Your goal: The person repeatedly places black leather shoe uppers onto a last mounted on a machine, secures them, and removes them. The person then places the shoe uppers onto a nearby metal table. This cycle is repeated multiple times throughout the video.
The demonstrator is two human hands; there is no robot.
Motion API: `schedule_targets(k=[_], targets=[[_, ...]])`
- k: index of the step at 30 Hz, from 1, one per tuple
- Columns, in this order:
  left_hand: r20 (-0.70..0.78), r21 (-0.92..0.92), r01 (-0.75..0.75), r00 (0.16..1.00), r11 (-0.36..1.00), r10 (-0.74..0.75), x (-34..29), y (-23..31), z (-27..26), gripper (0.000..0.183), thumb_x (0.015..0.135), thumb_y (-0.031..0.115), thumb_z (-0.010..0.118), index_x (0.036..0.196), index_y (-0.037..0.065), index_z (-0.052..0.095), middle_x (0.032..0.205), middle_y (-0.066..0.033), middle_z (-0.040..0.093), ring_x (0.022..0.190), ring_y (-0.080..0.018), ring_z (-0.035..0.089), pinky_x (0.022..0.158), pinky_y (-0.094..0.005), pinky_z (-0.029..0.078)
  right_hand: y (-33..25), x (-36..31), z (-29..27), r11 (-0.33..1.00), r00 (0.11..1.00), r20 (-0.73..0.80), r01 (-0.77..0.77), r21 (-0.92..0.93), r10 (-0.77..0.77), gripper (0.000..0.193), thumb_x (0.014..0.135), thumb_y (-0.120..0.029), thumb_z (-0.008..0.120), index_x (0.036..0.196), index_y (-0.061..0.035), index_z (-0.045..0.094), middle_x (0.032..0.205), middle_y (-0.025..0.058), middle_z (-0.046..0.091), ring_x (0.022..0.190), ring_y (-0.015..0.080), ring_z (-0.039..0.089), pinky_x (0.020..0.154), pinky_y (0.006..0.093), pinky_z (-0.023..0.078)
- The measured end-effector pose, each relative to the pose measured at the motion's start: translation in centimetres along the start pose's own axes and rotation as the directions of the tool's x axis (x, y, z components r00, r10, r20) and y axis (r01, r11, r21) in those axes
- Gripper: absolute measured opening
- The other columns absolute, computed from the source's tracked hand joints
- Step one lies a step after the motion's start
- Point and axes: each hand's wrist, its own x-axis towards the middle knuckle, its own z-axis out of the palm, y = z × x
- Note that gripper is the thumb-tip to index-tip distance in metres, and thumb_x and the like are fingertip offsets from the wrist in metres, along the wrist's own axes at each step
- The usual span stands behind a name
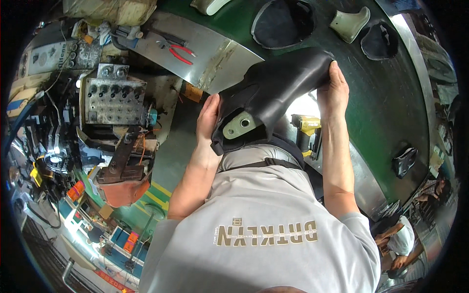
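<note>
A black leather boot upper (288,83) lies slantwise before my body, held between both hands. A pale green shoe last (239,126) with a round hole shows inside its open end, lower left; the rest of the last is hidden under the leather. My left hand (208,118) presses along the side of that open end, its fingers extended upward. At the far right end, my right hand (334,91) grips the leather, its fingertips at the edge. A yellow and black nail gun (308,128) sits below the upper, near my right forearm, touched by neither hand.
Red-handled pincers (181,52) lie on the metal ledge (215,63). The green work surface (361,88) bears a pale last (351,24) and black leather pieces (283,24). A machine with a knobbed panel (115,102) stands left. Another person (400,239) is at lower right.
</note>
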Motion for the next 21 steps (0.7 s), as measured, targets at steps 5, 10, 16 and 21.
schedule_targets(k=[5,10,16,21], targets=[[-0.034,-0.044,0.060,0.998,0.997,-0.061,-0.8,-0.3,0.5,0.037,0.103,0.027,0.041,0.122,0.001,0.057,0.119,-0.0121,0.064,0.107,-0.0201,0.063,0.093,-0.0331,0.050,0.0,1.3,-0.8,1.000,0.996,0.089,0.024,0.017,-0.026,0.030,0.099,-0.022,0.054,0.112,0.0035,0.063,0.107,0.0097,0.067,0.100,0.0178,0.062,0.094,0.0339,0.046],[0.069,0.350,0.110,0.987,0.930,-0.143,-3.5,0.5,0.7,0.044,0.103,0.036,0.044,0.128,0.000,0.047,0.118,-0.0103,0.058,0.108,-0.0163,0.056,0.094,-0.0304,0.045,-1.1,-0.9,1.3,0.982,0.978,0.179,-0.079,-0.170,0.109,0.030,0.096,-0.024,0.060,0.110,0.0013,0.065,0.095,0.0069,0.068,0.082,0.0157,0.064,0.075,0.0324,0.053],[0.199,0.743,-0.306,0.950,0.595,0.240,-7.5,1.3,-0.6,0.042,0.097,0.021,0.058,0.128,-0.004,0.044,0.112,-0.0112,0.060,0.102,-0.0155,0.059,0.090,-0.0297,0.047,0.9,-1.8,7.2,0.946,0.886,0.385,-0.150,-0.286,0.257,0.027,0.092,-0.024,0.066,0.106,-0.0001,0.068,0.089,0.0053,0.069,0.075,0.0124,0.064,0.070,0.0292,0.053],[0.109,0.254,-0.038,0.994,0.967,0.010,-9.2,6.3,-3.3,0.027,0.097,0.022,0.059,0.112,0.000,0.060,0.098,-0.0015,0.063,0.094,-0.0097,0.058,0.087,-0.0254,0.046,3.6,-4.2,14.0,0.930,0.746,0.565,-0.209,-0.304,0.352,0.021,0.091,-0.021,0.067,0.101,-0.0021,0.069,0.088,0.0043,0.070,0.077,0.0116,0.064,0.073,0.0280,0.053]])
